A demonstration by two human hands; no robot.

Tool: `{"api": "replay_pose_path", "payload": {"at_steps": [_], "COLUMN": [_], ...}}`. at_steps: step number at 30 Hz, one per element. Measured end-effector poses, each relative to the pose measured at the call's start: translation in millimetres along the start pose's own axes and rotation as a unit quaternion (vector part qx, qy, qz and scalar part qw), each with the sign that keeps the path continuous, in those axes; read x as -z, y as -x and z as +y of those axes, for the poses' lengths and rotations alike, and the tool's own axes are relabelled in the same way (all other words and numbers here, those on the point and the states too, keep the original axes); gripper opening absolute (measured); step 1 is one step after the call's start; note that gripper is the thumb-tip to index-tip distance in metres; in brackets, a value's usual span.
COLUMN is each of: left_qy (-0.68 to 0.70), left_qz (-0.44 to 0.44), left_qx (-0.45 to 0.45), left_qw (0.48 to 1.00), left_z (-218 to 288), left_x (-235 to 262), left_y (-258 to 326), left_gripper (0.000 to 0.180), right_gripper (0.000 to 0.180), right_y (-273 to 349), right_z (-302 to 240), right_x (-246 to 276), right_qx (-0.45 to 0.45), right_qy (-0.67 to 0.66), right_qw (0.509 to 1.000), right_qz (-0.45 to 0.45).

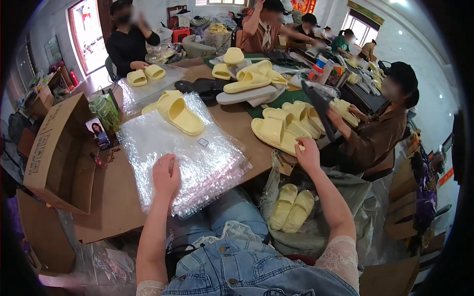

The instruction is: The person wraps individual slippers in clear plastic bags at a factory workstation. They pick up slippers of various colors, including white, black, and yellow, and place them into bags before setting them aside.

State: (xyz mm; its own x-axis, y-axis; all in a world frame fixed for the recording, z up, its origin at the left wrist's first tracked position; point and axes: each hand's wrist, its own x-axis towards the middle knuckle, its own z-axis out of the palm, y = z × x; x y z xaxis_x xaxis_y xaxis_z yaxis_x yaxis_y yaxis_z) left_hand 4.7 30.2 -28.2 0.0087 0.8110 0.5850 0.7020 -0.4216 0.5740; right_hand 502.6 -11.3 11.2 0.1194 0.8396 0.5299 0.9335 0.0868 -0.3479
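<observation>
My left hand (166, 175) rests on a stack of clear plastic bags (143, 143), its fingers curled in; what they hold, if anything, is hidden. On the same stack, beyond that hand, lies a pale yellow slide slipper (183, 114), with part of another slipper under its left side. Reaching to the right, my right hand (309, 154) has its fingers closed at the near end of a yellow slipper (275, 134). That slipper is at the front of a row of several yellow slippers (298, 114) at the table's right edge.
An open cardboard box (61, 158) stands at the left, near a phone (98, 132). More yellow and grey slippers (252, 84) are heaped across the table. Below its right edge, a wrapped slipper pair (291, 208) lies on grey sheeting. A co-worker (382, 118) sits at the right, holding slippers.
</observation>
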Motion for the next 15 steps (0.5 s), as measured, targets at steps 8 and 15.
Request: {"api": "replay_pose_path", "payload": {"at_steps": [8, 15], "left_qy": [0.015, 0.017], "left_qz": [0.018, 0.020], "left_qx": [-0.011, -0.019], "left_qw": [1.000, 0.999], "left_z": [-10, -6], "left_x": [-6, -3], "left_y": [3, 2], "left_gripper": [0.021, 0.022], "right_gripper": [0.057, 0.038], "right_y": [-103, -101], "right_z": [63, -28], "right_x": [-137, -104], "right_qx": [-0.166, -0.164], "right_qy": [0.082, -0.064], "right_qw": [0.956, 0.961], "right_qz": [-0.228, -0.214]}}
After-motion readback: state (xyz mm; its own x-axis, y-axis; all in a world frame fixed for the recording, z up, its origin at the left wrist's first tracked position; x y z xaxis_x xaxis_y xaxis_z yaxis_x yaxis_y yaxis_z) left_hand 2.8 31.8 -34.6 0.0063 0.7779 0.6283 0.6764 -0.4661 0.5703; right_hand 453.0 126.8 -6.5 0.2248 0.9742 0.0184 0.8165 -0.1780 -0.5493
